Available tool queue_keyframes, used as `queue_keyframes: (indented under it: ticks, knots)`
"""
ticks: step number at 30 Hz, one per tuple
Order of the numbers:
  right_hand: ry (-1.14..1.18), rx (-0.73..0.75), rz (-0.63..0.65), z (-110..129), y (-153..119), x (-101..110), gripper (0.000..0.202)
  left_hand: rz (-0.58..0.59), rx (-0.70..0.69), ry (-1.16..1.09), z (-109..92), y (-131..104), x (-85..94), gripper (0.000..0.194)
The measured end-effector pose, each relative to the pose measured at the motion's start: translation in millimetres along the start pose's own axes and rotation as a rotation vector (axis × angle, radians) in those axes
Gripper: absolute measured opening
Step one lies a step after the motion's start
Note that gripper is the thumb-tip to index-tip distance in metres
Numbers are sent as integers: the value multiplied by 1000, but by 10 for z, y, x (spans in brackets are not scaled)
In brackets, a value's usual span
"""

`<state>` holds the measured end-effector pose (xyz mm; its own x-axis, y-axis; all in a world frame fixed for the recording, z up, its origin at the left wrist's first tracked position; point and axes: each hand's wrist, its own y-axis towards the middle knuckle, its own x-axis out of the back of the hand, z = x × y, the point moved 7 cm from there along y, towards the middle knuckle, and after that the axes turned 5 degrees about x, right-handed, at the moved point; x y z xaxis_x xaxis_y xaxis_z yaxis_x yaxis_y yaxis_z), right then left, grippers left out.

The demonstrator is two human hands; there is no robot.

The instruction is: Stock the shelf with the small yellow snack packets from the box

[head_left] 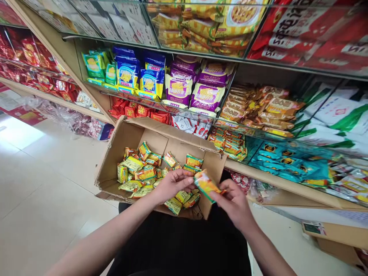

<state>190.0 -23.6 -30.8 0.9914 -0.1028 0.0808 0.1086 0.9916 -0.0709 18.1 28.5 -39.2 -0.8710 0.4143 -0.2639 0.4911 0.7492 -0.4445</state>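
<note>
Over the right end of an open cardboard box (211, 178), an orange, yellow and green snack packet (205, 184) is held between both hands. My left hand (176, 184) pinches the packet's left edge between thumb and fingers. At its other end, my right hand (233, 203) has thumb and fingers closed on the same packet. Several small wrapped snack packets (146, 173) of similar colours lie loose in the box. The box rests by my lap, against the shelf front. My hands hide some of the packets below them.
Above the box, a glass shelf holds blue biscuit packs (126, 76), purple biscuit packs (207, 92) and brown packets (277, 109). Below it lie a row of orange-green packets (230, 142) and teal packets (287, 161). Another cardboard box (342, 239) stands at lower right.
</note>
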Motion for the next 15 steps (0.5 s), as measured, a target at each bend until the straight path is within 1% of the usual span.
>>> queue_keyframes:
  ticks: [2,4,5,7,9,11,13,15]
  knots:
    - [-22,10,-212,-8,24,415,33,-43,-77,88,-27,28,80,37]
    - [-83,34,-430,-56,97,847,36,-119,-136,224,-18,53,225,35]
    - [-134,48,-499,-90,164,1022,38,-150,-148,313,6,63,299,34]
    - [-301,90,-531,-147,382,1242,38,-187,-146,479,85,79,425,31]
    - [-538,173,-496,-153,665,1302,38,-191,-120,562,190,89,510,30]
    - [-787,245,-451,-137,960,1252,36,-180,-103,561,281,93,551,29]
    - [-995,279,-429,-118,1228,1171,33,-163,-94,536,342,93,555,27]
    - [-1145,274,-441,-99,1454,1124,33,-156,-93,523,369,89,545,25]
